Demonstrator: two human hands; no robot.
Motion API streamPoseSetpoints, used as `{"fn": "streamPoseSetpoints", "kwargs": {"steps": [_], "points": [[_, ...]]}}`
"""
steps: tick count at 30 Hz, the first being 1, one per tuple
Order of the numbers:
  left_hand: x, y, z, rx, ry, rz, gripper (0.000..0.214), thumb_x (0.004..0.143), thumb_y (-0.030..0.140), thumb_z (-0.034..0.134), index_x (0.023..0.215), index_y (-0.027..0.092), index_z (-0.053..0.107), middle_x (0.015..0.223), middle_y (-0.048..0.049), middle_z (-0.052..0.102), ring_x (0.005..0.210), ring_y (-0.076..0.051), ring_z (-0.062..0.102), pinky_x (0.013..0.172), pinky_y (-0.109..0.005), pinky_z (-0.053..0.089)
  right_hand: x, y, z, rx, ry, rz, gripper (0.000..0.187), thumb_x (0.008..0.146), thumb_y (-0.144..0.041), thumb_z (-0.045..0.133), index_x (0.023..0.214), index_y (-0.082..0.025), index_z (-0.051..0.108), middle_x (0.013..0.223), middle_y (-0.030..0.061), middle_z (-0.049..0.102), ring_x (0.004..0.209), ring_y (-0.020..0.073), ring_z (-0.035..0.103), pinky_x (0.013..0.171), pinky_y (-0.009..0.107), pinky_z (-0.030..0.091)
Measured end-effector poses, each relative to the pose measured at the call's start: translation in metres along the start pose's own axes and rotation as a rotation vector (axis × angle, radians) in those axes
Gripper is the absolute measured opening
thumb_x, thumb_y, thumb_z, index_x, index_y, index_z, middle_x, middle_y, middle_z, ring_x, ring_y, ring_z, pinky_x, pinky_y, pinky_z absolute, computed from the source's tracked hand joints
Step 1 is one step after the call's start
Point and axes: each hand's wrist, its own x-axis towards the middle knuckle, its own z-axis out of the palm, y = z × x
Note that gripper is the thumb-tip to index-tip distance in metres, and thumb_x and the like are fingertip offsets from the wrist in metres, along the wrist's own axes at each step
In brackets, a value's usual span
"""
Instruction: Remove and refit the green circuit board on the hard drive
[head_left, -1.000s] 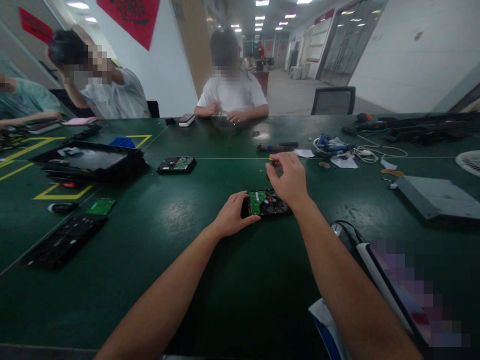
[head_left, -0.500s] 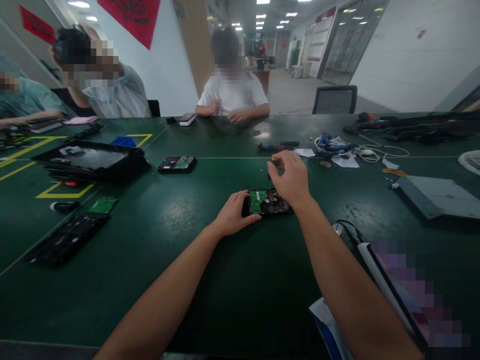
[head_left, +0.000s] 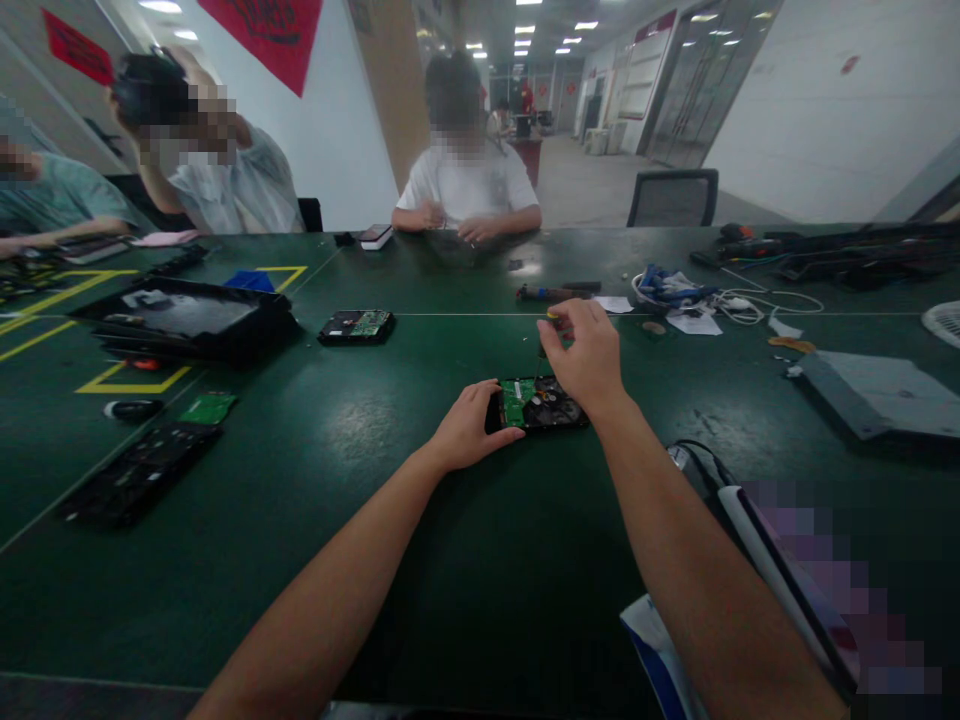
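- My left hand (head_left: 469, 425) is curled against the left end of the hard drive (head_left: 536, 403), with the fingers over its far edge and the thumb at the near edge. I judge that grip to be one-ended, so a sideways push from the tool could swivel the drive on the green table (head_left: 360, 450).
- The hard drive lies flat with its circuit board facing up. It is just right of that hand and touching it, at the middle of the table in front of me.
- The screwdriver (head_left: 541, 350) stands nearly upright with its tip down at the drive's far edge. If the shaft tilts, I think the tip could skid off and score the board. I cannot tell whether it sits in a screw.
- My right hand (head_left: 586, 355) pinches the screwdriver's top between thumb and fingertips. It is raised above the drive's right half, and the drive shows just below and nearer to me.
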Motion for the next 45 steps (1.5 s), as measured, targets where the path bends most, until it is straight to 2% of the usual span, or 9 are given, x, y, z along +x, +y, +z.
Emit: {"fn": "streamPoseSetpoints", "kwargs": {"steps": [4, 10, 18, 27, 33, 38, 42, 45], "points": [[0.0, -0.003, 0.002, 0.005, 0.003, 0.003, 0.078, 0.085, 0.061, 0.076, 0.143, 0.019, 0.047, 0.154, -0.0176, 0.05, 0.145, -0.035, 0.048, 0.122, -0.054, 0.042, 0.0, 0.003, 0.003, 0.002, 0.009, 0.021, 0.014, 0.093, -0.021, 0.06, 0.107, -0.021, 0.06, 0.108, 0.012, 0.065, 0.1, 0.0272, 0.064, 0.086, 0.042, 0.055], [0.0, -0.003, 0.002, 0.007, 0.003, 0.002, 0.078, 0.084, 0.061, 0.076, 0.143, 0.02, 0.047, 0.154, -0.0172, 0.05, 0.145, -0.035, 0.048, 0.122, -0.054, 0.041, 0.0, 0.002, 0.001, 0.003, -0.012, 0.019, 0.01, 0.097, -0.029, 0.06, 0.105, -0.024, 0.062, 0.107, 0.0096, 0.065, 0.099, 0.027, 0.064, 0.087, 0.044, 0.054], [0.0, 0.0, 0.0, 0.004, -0.003, -0.007, 0.076, 0.085, 0.06, 0.076, 0.143, 0.022, 0.047, 0.155, -0.0161, 0.05, 0.145, -0.035, 0.047, 0.122, -0.055, 0.042, 0.0, 0.002, 0.001, -0.006, -0.006, -0.001, 0.016, 0.094, -0.021, 0.057, 0.109, -0.023, 0.063, 0.112, 0.0125, 0.066, 0.104, 0.03, 0.065, 0.091, 0.047, 0.054], [0.0, 0.0, 0.0, 0.008, 0.0, 0.005, 0.077, 0.085, 0.061, 0.075, 0.144, 0.019, 0.047, 0.154, -0.0176, 0.05, 0.145, -0.035, 0.047, 0.122, -0.053, 0.042, -0.001, -0.001, 0.0, -0.029, -0.015, -0.005, 0.017, 0.097, -0.027, 0.059, 0.112, -0.023, 0.064, 0.111, 0.0112, 0.066, 0.101, 0.0278, 0.064, 0.09, 0.044, 0.054], [0.0, 0.0, 0.0, -0.003, 0.004, 0.012, 0.076, 0.085, 0.06, 0.077, 0.143, 0.021, 0.047, 0.154, -0.0166, 0.05, 0.145, -0.035, 0.047, 0.122, -0.056, 0.042, 0.0, 0.0, 0.003, 0.001, -0.028, 0.007, 0.021, 0.093, -0.022, 0.059, 0.114, -0.022, 0.062, 0.114, 0.0126, 0.066, 0.103, 0.029, 0.066, 0.091, 0.047, 0.054], [0.0, 0.0, -0.001, -0.026, 0.009, 0.001, 0.075, 0.084, 0.06, 0.077, 0.142, 0.021, 0.049, 0.154, -0.0168, 0.051, 0.146, -0.035, 0.047, 0.121, -0.056, 0.043, 0.003, -0.002, -0.001, -0.03, -0.085, 0.015, 0.018, 0.095, -0.031, 0.063, 0.111, -0.024, 0.06, 0.107, 0.0096, 0.068, 0.096, 0.0286, 0.066, 0.084, 0.045, 0.054], [0.001, -0.002, -0.001, -0.037, 0.025, 0.006, 0.077, 0.082, 0.059, 0.08, 0.14, 0.019, 0.051, 0.153, -0.0176, 0.052, 0.145, -0.035, 0.047, 0.122, -0.054, 0.042, 0.004, -0.009, -0.004, -0.17, -0.113, -0.017, 0.019, 0.096, -0.039, 0.064, 0.107, -0.024, 0.062, 0.107, 0.0111, 0.064, 0.095, 0.0296, 0.064, 0.081, 0.044, 0.052], [0.001, -0.004, 0.0, -0.035, 0.036, 0.007, 0.079, 0.08, 0.06, 0.082, 0.139, 0.019, 0.052, 0.151, -0.0175, 0.054, 0.144, -0.035, 0.048, 0.121, -0.054, 0.043, 0.005, -0.011, -0.003, -0.272, -0.11, 0.012, 0.024, 0.097, -0.046, 0.063, 0.101, -0.023, 0.062, 0.103, 0.0117, 0.063, 0.089, 0.0298, 0.064, 0.075, 0.043, 0.05]]}}
